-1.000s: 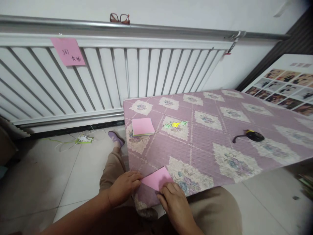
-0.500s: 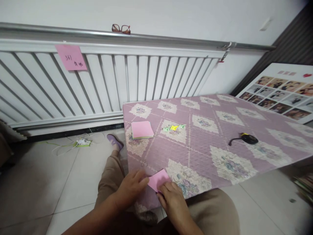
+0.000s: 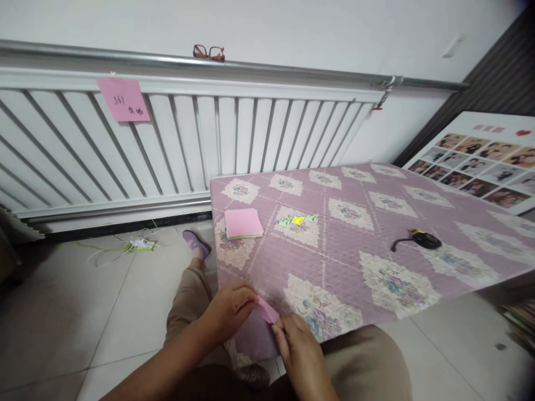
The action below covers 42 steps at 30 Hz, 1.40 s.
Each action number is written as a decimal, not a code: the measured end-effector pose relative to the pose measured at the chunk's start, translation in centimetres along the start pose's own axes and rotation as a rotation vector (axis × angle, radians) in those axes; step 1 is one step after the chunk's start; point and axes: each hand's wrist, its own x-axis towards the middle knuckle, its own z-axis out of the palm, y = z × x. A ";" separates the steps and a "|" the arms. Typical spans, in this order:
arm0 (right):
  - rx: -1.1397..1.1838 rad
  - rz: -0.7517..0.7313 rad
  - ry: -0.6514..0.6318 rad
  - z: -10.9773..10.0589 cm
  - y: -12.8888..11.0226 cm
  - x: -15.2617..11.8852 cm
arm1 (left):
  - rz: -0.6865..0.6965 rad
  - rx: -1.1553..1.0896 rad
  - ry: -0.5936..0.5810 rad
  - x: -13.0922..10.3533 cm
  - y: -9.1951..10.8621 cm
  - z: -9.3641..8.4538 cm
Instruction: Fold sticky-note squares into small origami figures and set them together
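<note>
Between my two hands is a folded pink sheet of paper [image 3: 267,310], held near the table's front left corner. My left hand [image 3: 234,309] pinches its upper left end. The fingers of my right hand [image 3: 298,345] are closed on its lower right end. Beyond them lies a stack of square paper [image 3: 244,223] with a pink sheet on top. To its right sit small folded paper pieces [image 3: 298,220], yellow in the middle and green on either side.
A patterned purple cloth covers the table [image 3: 334,256]. A black object with a curved tail [image 3: 424,240] lies to the right. Glasses [image 3: 209,53] rest on the pipe above the radiator [image 3: 251,133]. A power strip [image 3: 142,244] is on the floor; a photo board [image 3: 480,156] leans at right.
The pink paper shows a narrower strip than before, tilted up between my hands. My left hand has closed on its end, and my right fingers have shifted to its lower corner.
</note>
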 end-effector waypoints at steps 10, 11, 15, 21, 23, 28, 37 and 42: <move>0.939 0.757 -0.063 1.8 -0.3 1.1 | -0.087 0.168 0.217 -2.0 0.4 0.8; 0.965 0.768 -0.050 2.1 -0.2 1.0 | -0.008 0.278 0.136 -2.7 0.3 1.7; 0.850 0.729 -0.060 2.2 0.1 0.9 | 0.223 0.608 0.043 -4.3 -0.1 5.2; 0.384 0.458 -0.096 1.1 1.3 1.4 | 0.068 0.657 -0.117 -3.6 -1.1 7.5; 0.268 0.406 -0.095 0.6 2.0 1.4 | 0.009 0.612 -0.179 -3.4 -1.5 7.9; -0.346 0.099 -0.013 -0.2 3.2 1.2 | -0.036 0.573 -0.285 -3.3 -1.7 8.1; -0.278 -0.169 -0.086 1.0 2.3 1.1 | -0.093 0.427 -0.399 -2.1 -1.2 5.3; -0.252 -0.140 -0.179 0.3 2.7 1.8 | -0.086 0.370 -0.445 -1.9 -1.9 3.1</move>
